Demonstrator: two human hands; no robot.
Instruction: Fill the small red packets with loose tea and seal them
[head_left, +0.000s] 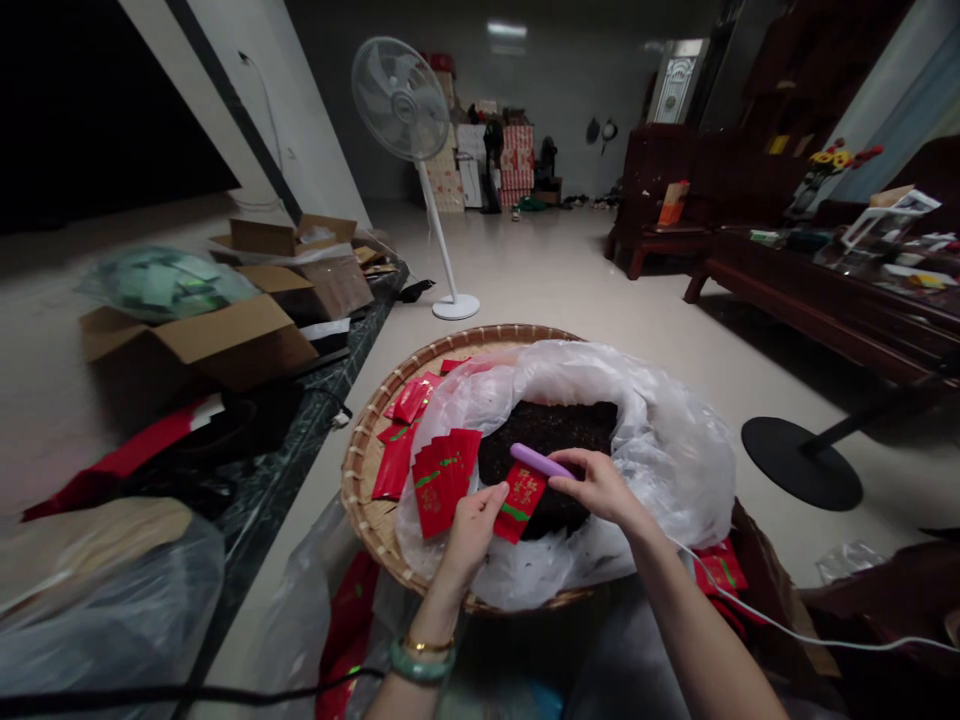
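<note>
My left hand point(478, 522) pinches the lower left edge of a red packet point(523, 497) with gold characters and a green band. In my right hand point(596, 483) is a slim purple stick-shaped tool point(538, 460), lying across the top of that packet. A fan of similar red packets point(442, 482) sits just left of my left hand; I cannot tell whether the fingers hold it too. Below both hands, dark crumbly soil-like material point(551, 425) fills a clear plastic bag point(667, 450). The bag rests in a round woven bamboo tray point(360, 500).
More red packets point(397, 465) lie on the tray's left side. A white cable point(810, 635) runs off to the right. Open cardboard boxes point(232, 335) stand at left, a white fan point(405, 110) ahead, a black round base point(802, 463) and wooden table point(795, 310) at right.
</note>
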